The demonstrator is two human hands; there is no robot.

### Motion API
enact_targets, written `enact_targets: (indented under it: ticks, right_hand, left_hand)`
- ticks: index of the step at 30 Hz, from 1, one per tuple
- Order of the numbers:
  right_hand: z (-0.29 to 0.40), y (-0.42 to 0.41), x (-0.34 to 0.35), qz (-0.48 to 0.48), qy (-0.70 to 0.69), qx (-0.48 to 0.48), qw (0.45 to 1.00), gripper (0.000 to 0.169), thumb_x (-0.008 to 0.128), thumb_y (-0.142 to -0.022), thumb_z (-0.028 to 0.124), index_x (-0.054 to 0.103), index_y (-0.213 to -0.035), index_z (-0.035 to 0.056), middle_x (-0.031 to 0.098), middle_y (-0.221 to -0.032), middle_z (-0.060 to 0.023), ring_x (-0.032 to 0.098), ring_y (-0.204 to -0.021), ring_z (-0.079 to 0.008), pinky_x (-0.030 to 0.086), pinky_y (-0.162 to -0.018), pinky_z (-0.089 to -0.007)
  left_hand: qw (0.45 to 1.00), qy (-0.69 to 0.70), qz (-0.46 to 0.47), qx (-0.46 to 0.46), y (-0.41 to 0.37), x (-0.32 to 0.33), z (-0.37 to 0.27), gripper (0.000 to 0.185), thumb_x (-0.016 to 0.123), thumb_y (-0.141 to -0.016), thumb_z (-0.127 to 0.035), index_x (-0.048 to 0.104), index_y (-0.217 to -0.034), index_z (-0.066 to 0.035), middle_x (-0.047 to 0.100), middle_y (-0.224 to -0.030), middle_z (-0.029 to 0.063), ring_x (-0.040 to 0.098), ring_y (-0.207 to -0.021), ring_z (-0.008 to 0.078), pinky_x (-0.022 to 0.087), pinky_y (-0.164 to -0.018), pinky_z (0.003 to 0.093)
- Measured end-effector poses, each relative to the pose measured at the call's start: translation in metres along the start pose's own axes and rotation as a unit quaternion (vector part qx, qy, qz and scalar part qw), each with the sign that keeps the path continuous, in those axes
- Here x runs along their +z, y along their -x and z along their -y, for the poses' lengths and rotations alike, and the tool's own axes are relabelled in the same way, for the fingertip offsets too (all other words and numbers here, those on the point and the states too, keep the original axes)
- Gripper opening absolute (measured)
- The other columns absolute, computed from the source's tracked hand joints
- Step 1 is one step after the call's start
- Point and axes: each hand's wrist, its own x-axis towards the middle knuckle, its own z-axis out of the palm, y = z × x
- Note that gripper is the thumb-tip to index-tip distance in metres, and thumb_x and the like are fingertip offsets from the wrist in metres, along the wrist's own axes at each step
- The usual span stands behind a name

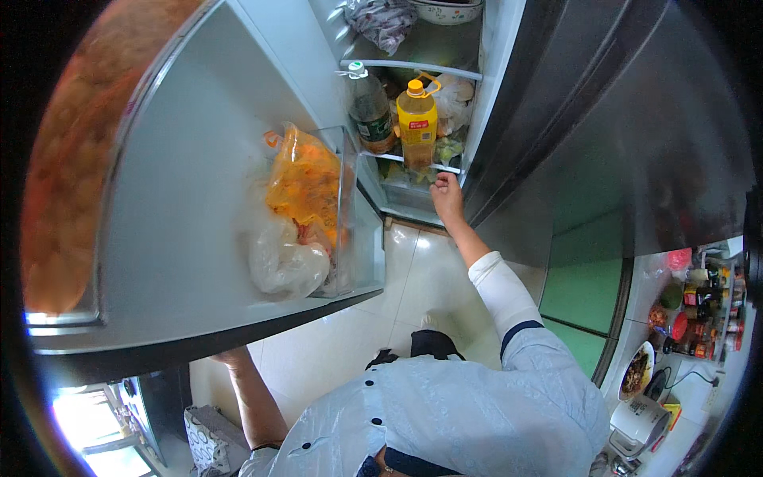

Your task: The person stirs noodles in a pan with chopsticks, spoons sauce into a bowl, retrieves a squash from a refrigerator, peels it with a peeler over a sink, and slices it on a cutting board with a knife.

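Observation:
A refrigerator stands with its door swung out to the left. My right hand, fingers curled, is in front of the bottom drawer; whether it touches the drawer cannot be told. Just above it, a yellow-capped plastic bottle with a yellow label stands at the shelf's front edge. To its left is a dark-labelled bottle with a white cap. My left hand is at the door's outer edge, its fingers mostly hidden behind the door. An orange plastic bag and a clear plastic bag sit in the door bin.
On the upper shelf are a bundled plastic bag and a patterned bowl. A dark door panel rises at the right. Beyond it a counter holds a plate of food, a white appliance and several condiment jars.

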Motion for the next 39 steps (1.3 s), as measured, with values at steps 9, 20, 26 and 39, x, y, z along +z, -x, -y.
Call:
enact_targets:
  ticks: [9,20,26,39]
  right_hand:
    - [-0.062,0.022,0.021,0.049,0.045,0.09,0.994,0.034,0.067,-0.068,0.011,0.053,-0.097,0.0026,0.059,-0.088,-0.0133,0.06,-0.07,-0.0222,0.047,-0.065,-0.0343]
    - [-0.175,0.018,0.075,-0.034,-0.019,0.016,0.999,0.028,0.056,-0.074,0.005,0.054,-0.102,0.0006,0.06,-0.094,-0.0169,0.059,-0.081,-0.0301,0.046,-0.071,-0.0363]
    - [-0.193,-0.036,0.134,-0.023,-0.086,0.028,0.996,0.031,0.059,-0.075,0.014,0.054,-0.102,0.0001,0.062,-0.087,-0.0182,0.059,-0.08,-0.035,0.046,-0.071,-0.0389]
    - [-0.227,-0.096,0.217,0.016,-0.057,0.113,0.992,0.045,0.053,-0.08,0.032,0.046,-0.114,0.0033,0.058,-0.101,-0.0198,0.056,-0.094,-0.0337,0.046,-0.078,-0.0411]
  left_hand:
    - [0.99,0.018,0.011,-0.142,0.018,0.001,0.056,0.049,0.041,-0.09,-0.04,0.043,-0.119,0.0,0.048,-0.112,0.0155,0.045,-0.103,0.0302,0.033,-0.092,0.0413]
    - [0.972,0.068,-0.034,-0.224,0.065,0.032,0.139,0.049,0.041,-0.09,-0.04,0.042,-0.118,-0.001,0.047,-0.115,0.0131,0.045,-0.104,0.0277,0.033,-0.094,0.0404]
    - [0.957,0.08,-0.068,-0.271,0.157,0.046,0.162,0.048,0.041,-0.09,-0.041,0.042,-0.118,-0.002,0.046,-0.117,0.0119,0.045,-0.105,0.0263,0.033,-0.095,0.04]
    - [0.598,0.4,0.428,-0.547,0.396,0.109,-0.011,0.053,0.038,-0.089,-0.048,0.043,-0.116,-0.003,0.049,-0.111,0.0125,0.049,-0.105,0.0269,0.041,-0.09,0.0452]
